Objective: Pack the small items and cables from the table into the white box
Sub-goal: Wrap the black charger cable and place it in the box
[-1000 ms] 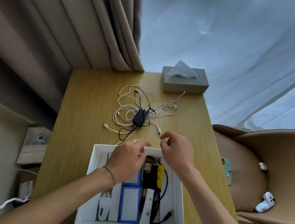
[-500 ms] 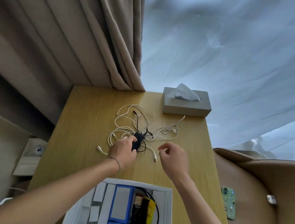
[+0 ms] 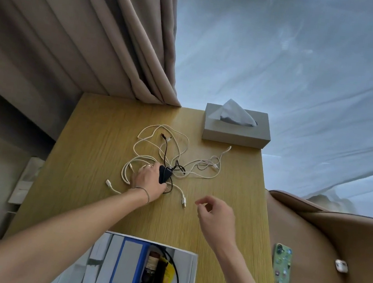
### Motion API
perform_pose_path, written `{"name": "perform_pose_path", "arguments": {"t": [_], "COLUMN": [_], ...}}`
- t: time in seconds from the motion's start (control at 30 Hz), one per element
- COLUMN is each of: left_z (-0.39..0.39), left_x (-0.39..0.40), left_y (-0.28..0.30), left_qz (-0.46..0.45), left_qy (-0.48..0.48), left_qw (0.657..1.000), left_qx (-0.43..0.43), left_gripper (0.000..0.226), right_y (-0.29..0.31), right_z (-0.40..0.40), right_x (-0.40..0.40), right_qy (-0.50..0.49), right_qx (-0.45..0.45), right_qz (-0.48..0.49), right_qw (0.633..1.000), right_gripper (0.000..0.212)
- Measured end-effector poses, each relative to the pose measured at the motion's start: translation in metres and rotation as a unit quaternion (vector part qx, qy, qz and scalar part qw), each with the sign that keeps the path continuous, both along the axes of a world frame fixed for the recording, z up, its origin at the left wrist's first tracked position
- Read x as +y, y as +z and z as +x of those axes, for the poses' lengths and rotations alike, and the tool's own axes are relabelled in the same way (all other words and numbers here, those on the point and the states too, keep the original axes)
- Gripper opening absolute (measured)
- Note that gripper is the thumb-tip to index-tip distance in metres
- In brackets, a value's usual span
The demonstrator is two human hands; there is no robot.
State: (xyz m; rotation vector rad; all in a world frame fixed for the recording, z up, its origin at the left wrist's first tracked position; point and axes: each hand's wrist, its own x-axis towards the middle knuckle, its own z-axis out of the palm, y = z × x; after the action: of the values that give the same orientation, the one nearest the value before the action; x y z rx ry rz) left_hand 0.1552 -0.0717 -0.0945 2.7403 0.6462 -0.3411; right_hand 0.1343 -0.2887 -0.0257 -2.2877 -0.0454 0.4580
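Observation:
A tangle of white cables [image 3: 155, 151] and a thin black cord lies mid-table on the wooden table [image 3: 97, 153]. In the tangle sits a small black adapter [image 3: 164, 174]; my left hand [image 3: 148, 181] grips it from the left, fingers curled round it. My right hand [image 3: 216, 215] hovers above the table to the right of a loose white plug [image 3: 183, 201], fingers loosely curled, holding nothing. The white box [image 3: 190, 276] stands at the near table edge, holding blue-edged cartons, a black cable and small items.
A grey tissue box [image 3: 236, 129] stands at the table's far right corner. Beige curtains hang behind on the left. On the tan armchair [image 3: 326, 233] to the right lie a green phone [image 3: 282, 265] and small white gadgets.
My left hand left the box, reached out to the cables and took hold of the black adapter. My right hand let go of the white plug and drew back to the right. The view tilted up.

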Motion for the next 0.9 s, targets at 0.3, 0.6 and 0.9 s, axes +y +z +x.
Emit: {"name": "perform_pose_path", "arguments": {"t": [0.3, 0.6, 0.9], "left_z": [-0.019, -0.077, -0.133], "left_x": [0.006, 0.008, 0.027], "left_y": [0.028, 0.094, 0.123], "left_qz": [-0.305, -0.586, -0.620], "left_qy": [0.135, 0.177, 0.145], "left_qw": [0.941, 0.787, 0.768], "left_qx": [-0.063, -0.078, -0.075], "left_gripper": [0.045, 0.029, 0.038], "right_y": [0.009, 0.050, 0.074], "right_z": [-0.005, -0.024, -0.054], "right_x": [-0.004, 0.036, 0.060], "right_qy": [0.000, 0.200, 0.261], "right_qx": [-0.020, -0.185, -0.239], "right_qz": [0.031, 0.034, -0.018], "right_qw": [0.999, 0.962, 0.935], "right_gripper": [0.017, 0.039, 0.014]}}
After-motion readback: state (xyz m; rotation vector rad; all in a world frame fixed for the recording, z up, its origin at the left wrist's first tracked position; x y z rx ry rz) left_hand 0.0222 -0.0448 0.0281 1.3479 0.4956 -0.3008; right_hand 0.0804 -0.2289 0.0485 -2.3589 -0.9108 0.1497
